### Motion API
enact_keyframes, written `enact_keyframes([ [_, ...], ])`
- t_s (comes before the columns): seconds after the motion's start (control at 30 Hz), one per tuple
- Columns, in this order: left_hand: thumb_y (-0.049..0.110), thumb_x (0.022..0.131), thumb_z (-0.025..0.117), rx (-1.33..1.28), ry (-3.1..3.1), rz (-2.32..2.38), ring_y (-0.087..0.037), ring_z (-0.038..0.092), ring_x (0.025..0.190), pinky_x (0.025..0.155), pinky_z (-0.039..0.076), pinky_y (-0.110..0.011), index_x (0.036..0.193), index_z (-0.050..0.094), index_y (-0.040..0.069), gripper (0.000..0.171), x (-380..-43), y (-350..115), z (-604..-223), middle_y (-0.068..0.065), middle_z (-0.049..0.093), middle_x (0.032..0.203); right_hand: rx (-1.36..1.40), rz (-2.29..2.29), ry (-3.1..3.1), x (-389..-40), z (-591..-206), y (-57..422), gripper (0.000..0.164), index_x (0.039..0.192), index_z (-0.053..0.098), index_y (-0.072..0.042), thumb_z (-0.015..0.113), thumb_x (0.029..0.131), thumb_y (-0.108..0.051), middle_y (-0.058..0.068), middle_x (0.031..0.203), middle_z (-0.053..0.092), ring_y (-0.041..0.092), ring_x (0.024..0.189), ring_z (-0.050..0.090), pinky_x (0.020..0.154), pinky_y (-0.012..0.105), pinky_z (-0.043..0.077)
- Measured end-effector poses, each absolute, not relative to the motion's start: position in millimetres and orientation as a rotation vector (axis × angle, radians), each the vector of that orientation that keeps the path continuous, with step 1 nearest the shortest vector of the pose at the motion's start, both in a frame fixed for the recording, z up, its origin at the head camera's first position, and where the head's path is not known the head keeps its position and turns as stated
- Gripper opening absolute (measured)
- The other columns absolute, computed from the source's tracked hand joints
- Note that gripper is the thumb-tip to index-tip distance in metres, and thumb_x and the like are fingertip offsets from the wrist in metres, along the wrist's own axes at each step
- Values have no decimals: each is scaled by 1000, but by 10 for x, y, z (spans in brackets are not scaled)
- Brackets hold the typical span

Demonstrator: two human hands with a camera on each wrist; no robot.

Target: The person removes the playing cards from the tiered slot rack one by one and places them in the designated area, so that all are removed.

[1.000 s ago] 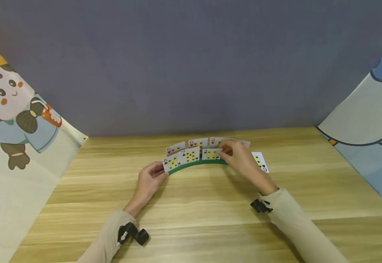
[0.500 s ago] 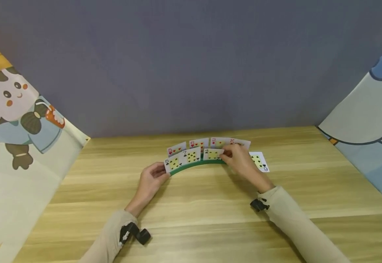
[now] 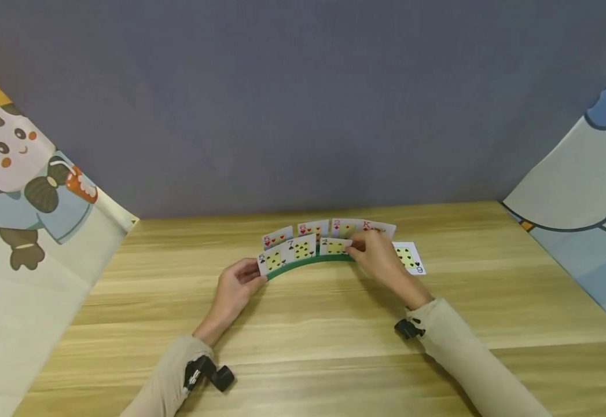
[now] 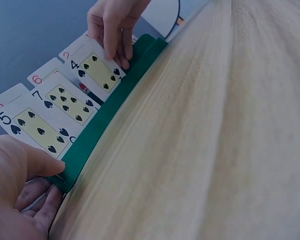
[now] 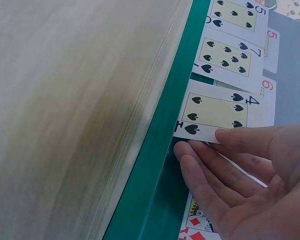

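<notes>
A curved green card holder (image 3: 303,263) carries playing cards in two rows. Its front row has the five of spades (image 3: 272,260), the seven of spades (image 3: 301,249) and the four of spades (image 5: 215,107). My left hand (image 3: 236,288) grips the holder's left end, thumb on the front face in the left wrist view. With thumb and fingers my right hand (image 3: 381,259) pinches the four of spades at its right edge, its lower edge right at the holder's slot. Behind stand the red five (image 3: 278,237), six (image 3: 313,228), two (image 3: 343,226) and king (image 3: 381,227).
Flat on the wooden table (image 3: 303,347), just right of the holder, lies a spade card (image 3: 411,258), partly behind my right hand. A grey wall (image 3: 303,104) rises behind, with cartoon-printed panels (image 3: 32,174) at both sides.
The king in the back row shows more now as my right hand has shifted slightly down and left. My left hand keeps its hold on the holder's end.
</notes>
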State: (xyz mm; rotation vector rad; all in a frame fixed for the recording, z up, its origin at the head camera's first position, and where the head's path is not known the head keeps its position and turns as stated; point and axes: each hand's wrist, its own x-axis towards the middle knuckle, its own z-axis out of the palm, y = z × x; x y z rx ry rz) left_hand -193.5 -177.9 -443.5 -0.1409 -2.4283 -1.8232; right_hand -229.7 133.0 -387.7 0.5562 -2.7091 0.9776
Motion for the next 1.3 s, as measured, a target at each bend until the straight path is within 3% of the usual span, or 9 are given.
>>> enact_keyframes([
  [0.43, -5, 87, 72, -139, -2437, -1823, -33, 64, 112, 95, 56, -25, 121, 64, -5, 35, -1953, -1778, -4448, -23, 65, 122, 541, 993, -2652, -2236, -3776, 1375, 12, 80, 71, -1, 68, 92, -4, 10, 81, 71, 20, 70, 67, 61, 36, 60],
  [0.53, -6, 87, 71, -122, -2445, -1829, -35, 63, 114, 96, 55, -26, 122, 63, -7, 36, -1932, -1771, -4408, -25, 64, 123, 526, 994, -2642, -2198, -3759, 1413, 8, 89, 74, 0, 68, 93, -4, 11, 84, 72, 22, 73, 69, 62, 36, 62],
  [0.77, -9, 87, 68, -147, -2473, -1822, -39, 63, 113, 95, 56, -27, 120, 61, -12, 33, -1763, -1701, -4113, -29, 63, 122, 493, 992, -2646, -2076, -3702, 1527, 15, 105, 74, 0, 67, 95, -8, 13, 89, 74, 25, 78, 71, 66, 40, 63],
  [0.9, -9, 88, 68, -144, -2477, -1830, -38, 63, 113, 95, 56, -26, 120, 62, -11, 33, -1745, -1696, -4082, -28, 63, 122, 499, 998, -2643, -2018, -3669, 1590, 16, 107, 73, 0, 67, 95, -8, 12, 89, 74, 25, 79, 70, 68, 42, 62],
  [1.3, -8, 88, 68, -140, -2467, -1852, -38, 62, 114, 96, 56, -27, 119, 63, -10, 32, -1757, -1700, -4096, -27, 64, 122, 500, 1085, -2624, -1934, -3617, 1791, 10, 98, 74, -4, 67, 95, -9, 11, 92, 74, 24, 82, 71, 72, 42, 63],
])
